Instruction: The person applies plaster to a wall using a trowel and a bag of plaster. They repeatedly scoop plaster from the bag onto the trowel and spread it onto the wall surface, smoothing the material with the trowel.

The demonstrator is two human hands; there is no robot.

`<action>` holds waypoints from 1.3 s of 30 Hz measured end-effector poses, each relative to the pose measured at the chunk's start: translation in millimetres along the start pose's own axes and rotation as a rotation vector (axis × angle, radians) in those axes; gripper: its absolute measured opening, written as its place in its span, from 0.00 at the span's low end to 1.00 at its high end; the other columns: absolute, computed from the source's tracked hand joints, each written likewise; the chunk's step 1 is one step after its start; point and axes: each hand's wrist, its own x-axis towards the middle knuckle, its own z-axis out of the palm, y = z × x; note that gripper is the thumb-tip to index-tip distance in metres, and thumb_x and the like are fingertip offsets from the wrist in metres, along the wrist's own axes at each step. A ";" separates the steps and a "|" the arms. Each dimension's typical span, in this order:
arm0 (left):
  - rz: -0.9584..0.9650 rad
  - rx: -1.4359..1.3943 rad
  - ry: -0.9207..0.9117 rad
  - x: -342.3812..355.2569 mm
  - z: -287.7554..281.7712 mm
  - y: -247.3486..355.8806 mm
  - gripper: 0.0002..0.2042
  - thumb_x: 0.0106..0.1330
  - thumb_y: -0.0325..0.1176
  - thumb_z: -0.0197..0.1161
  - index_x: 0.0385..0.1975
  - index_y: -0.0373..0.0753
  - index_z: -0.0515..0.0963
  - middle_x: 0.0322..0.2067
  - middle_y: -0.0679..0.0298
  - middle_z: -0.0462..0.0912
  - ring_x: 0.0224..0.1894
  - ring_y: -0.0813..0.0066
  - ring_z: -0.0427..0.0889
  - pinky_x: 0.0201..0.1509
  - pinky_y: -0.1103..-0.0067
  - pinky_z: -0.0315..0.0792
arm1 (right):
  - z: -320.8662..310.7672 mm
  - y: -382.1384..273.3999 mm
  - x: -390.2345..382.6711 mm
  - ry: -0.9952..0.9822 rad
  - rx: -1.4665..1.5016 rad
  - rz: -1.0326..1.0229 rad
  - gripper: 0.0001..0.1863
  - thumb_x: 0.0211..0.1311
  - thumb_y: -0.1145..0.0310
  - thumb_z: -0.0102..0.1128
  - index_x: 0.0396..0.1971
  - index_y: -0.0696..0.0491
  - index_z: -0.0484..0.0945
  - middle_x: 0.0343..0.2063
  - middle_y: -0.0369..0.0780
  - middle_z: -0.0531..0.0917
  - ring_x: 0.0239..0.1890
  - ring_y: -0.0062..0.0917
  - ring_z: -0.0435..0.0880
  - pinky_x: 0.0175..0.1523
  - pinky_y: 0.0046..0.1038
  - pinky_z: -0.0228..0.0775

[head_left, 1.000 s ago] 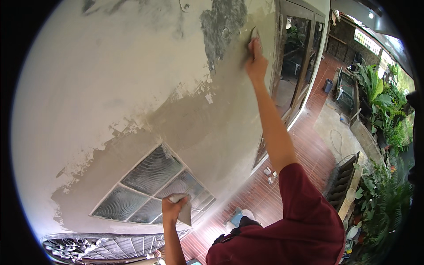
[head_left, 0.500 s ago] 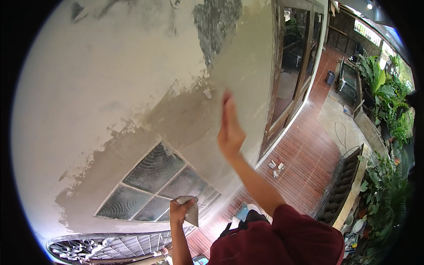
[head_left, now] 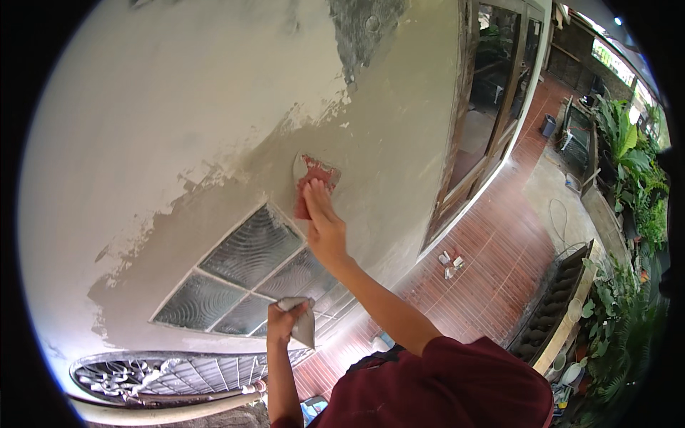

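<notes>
My right hand point(head_left: 329, 235) is stretched up to the wall point(head_left: 399, 128), its fingers pressing a red putty spreader point(head_left: 321, 172) against the surface. Pale putty is smeared along the spreader's upper edge. Below the spreader lies a window of patterned glass panes point(head_left: 251, 250) set in the wall. Lower down, my left hand point(head_left: 281, 322) is closed around a grey, putty-coated flat scraper point(head_left: 305, 328), held in front of the lower panes. A lump of grey putty seems to sit on its top edge. Beige-grey putty covers the wall around the window, with a ragged edge against the whiter area.
A wood-framed glass door point(head_left: 492, 85) stands right of the wall. Small pale pieces point(head_left: 451, 264) lie on the red tiled floor point(head_left: 492, 285). A low balustrade point(head_left: 553, 307) and plants point(head_left: 628, 178) line the right. An ornate metal grille point(head_left: 171, 378) is at lower left.
My right hand has swung left and down, from a blurred edge-on pose to the red spreader lying against the wall above the window. My left hand keeps its hold on the scraper. The view has shifted slightly.
</notes>
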 end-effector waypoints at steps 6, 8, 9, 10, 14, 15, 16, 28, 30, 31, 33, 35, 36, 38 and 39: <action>0.255 0.023 0.019 -14.6 21.4 60.2 0.06 0.55 0.22 0.69 0.32 0.32 0.83 0.30 0.63 0.85 0.32 0.77 0.82 0.38 0.80 0.74 | -91.6 -22.4 -48.7 0.015 0.200 0.490 0.25 0.53 0.86 0.44 0.52 0.60 0.75 0.51 0.46 0.80 0.44 0.32 0.84 0.52 0.27 0.74; 0.284 0.103 0.018 -20.1 28.8 80.6 0.08 0.54 0.23 0.70 0.34 0.33 0.83 0.30 0.64 0.85 0.31 0.79 0.80 0.37 0.82 0.72 | -112.4 -8.8 -51.5 -0.066 0.580 0.876 0.21 0.51 0.86 0.46 0.47 0.61 0.76 0.44 0.44 0.82 0.37 0.28 0.82 0.47 0.25 0.74; 0.261 0.168 0.043 -23.4 31.5 89.6 0.08 0.54 0.23 0.70 0.34 0.34 0.83 0.30 0.65 0.84 0.31 0.81 0.79 0.37 0.83 0.71 | -120.1 -5.0 -54.7 -0.100 0.717 1.134 0.19 0.51 0.87 0.47 0.44 0.61 0.77 0.41 0.44 0.83 0.34 0.26 0.82 0.44 0.24 0.74; 0.325 0.158 0.015 -26.7 34.6 97.3 0.08 0.54 0.24 0.71 0.34 0.34 0.83 0.29 0.65 0.84 0.30 0.81 0.79 0.36 0.84 0.71 | -127.2 -2.6 -58.1 -0.137 0.892 1.179 0.17 0.50 0.87 0.48 0.41 0.61 0.76 0.38 0.43 0.82 0.33 0.26 0.81 0.44 0.24 0.75; 0.395 0.292 -0.033 -36.6 41.6 118.2 0.09 0.52 0.24 0.72 0.33 0.34 0.84 0.27 0.65 0.85 0.30 0.82 0.79 0.36 0.84 0.72 | -143.9 -8.4 -67.8 -0.240 1.111 1.476 0.15 0.49 0.88 0.50 0.38 0.61 0.75 0.34 0.42 0.81 0.31 0.27 0.81 0.43 0.25 0.75; 0.383 0.308 -0.041 -37.5 43.7 120.3 0.09 0.52 0.24 0.72 0.33 0.34 0.84 0.27 0.64 0.85 0.29 0.82 0.79 0.35 0.84 0.72 | -146.8 -12.3 -68.5 -0.270 1.093 1.510 0.15 0.49 0.88 0.50 0.38 0.61 0.75 0.33 0.41 0.81 0.30 0.26 0.80 0.43 0.25 0.75; 0.396 0.317 -0.051 -37.6 44.8 121.3 0.09 0.52 0.24 0.72 0.33 0.34 0.84 0.27 0.64 0.85 0.29 0.82 0.79 0.35 0.84 0.72 | -148.3 -16.5 -69.1 -0.314 1.125 1.508 0.15 0.48 0.88 0.50 0.37 0.60 0.75 0.32 0.41 0.81 0.29 0.26 0.80 0.43 0.25 0.75; 0.483 0.604 -0.025 -33.5 34.0 95.6 0.10 0.48 0.24 0.72 0.32 0.38 0.85 0.25 0.62 0.86 0.27 0.78 0.81 0.34 0.81 0.72 | -151.9 -25.9 -80.4 -0.361 1.097 1.526 0.12 0.48 0.88 0.51 0.33 0.60 0.74 0.25 0.39 0.77 0.24 0.23 0.76 0.36 0.25 0.72; 0.529 0.804 0.053 -33.6 35.3 90.1 0.10 0.49 0.27 0.72 0.32 0.41 0.86 0.26 0.60 0.86 0.28 0.71 0.83 0.34 0.78 0.73 | -150.7 -21.1 -85.7 -0.338 1.088 1.558 0.12 0.48 0.88 0.51 0.34 0.60 0.74 0.25 0.39 0.77 0.24 0.23 0.76 0.35 0.24 0.71; 0.555 0.959 0.111 -34.0 37.9 86.5 0.09 0.49 0.29 0.72 0.32 0.43 0.86 0.27 0.59 0.85 0.28 0.67 0.83 0.34 0.76 0.74 | -150.4 -16.6 -87.2 -0.358 1.168 1.521 0.12 0.48 0.89 0.51 0.34 0.60 0.74 0.24 0.39 0.77 0.24 0.23 0.76 0.34 0.24 0.71; 0.528 1.069 0.208 -34.7 38.5 81.6 0.09 0.50 0.33 0.72 0.32 0.46 0.86 0.28 0.57 0.85 0.30 0.60 0.84 0.35 0.72 0.75 | -150.6 -1.1 -83.1 -0.230 1.162 1.548 0.12 0.50 0.88 0.51 0.35 0.59 0.74 0.27 0.39 0.78 0.27 0.23 0.77 0.36 0.24 0.71; 0.435 0.982 0.275 -31.3 30.6 81.7 0.09 0.50 0.36 0.72 0.32 0.49 0.86 0.28 0.57 0.85 0.32 0.55 0.83 0.35 0.69 0.75 | -147.3 16.1 -72.6 -0.085 1.176 1.399 0.14 0.52 0.87 0.50 0.39 0.59 0.74 0.30 0.38 0.79 0.30 0.22 0.78 0.37 0.22 0.71; 0.399 0.970 0.282 -30.9 26.8 80.3 0.09 0.50 0.36 0.72 0.32 0.48 0.86 0.28 0.57 0.85 0.31 0.56 0.83 0.36 0.69 0.75 | -144.9 23.3 -65.3 0.017 1.147 1.265 0.16 0.53 0.87 0.50 0.42 0.58 0.73 0.32 0.37 0.79 0.32 0.22 0.79 0.38 0.21 0.72; 0.345 0.932 0.284 -33.4 20.2 73.2 0.10 0.50 0.35 0.72 0.32 0.46 0.86 0.28 0.56 0.85 0.31 0.58 0.84 0.36 0.70 0.75 | -139.4 34.0 -46.0 0.173 1.051 1.022 0.17 0.56 0.85 0.49 0.46 0.58 0.74 0.36 0.37 0.80 0.35 0.19 0.78 0.40 0.20 0.71; 0.333 0.889 0.263 -34.2 16.9 69.2 0.10 0.50 0.34 0.72 0.32 0.45 0.86 0.28 0.56 0.85 0.31 0.59 0.84 0.36 0.71 0.75 | -133.5 38.1 -32.5 0.228 0.988 0.912 0.17 0.56 0.85 0.49 0.47 0.59 0.74 0.39 0.38 0.80 0.37 0.17 0.77 0.41 0.21 0.70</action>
